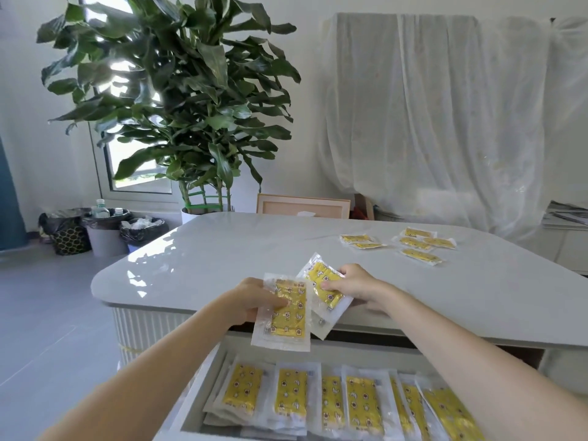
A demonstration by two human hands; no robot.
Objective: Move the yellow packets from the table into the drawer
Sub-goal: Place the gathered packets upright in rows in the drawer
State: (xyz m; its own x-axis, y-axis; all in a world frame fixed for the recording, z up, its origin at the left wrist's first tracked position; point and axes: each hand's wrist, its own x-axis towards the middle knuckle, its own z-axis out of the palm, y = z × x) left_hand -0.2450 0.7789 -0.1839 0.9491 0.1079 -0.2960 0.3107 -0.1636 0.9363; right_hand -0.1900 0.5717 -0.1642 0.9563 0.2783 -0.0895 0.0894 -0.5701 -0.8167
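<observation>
above the open white drawer (196, 396), one flat yellow film-wrapped packet (288, 313) is pinched in the left hand (251, 297), a second packet (326, 289) in the right hand (354, 286). other packets (416, 245) are left on the grey worktop (238, 249) beyond it. judged light, limp, slippery: sealed edges should be gripped.

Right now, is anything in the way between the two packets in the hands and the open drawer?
Nothing visible is. The left hand holds the left packet and the right hand holds the right packet, both above the open drawer. Below them lie only the stored packets.
</observation>
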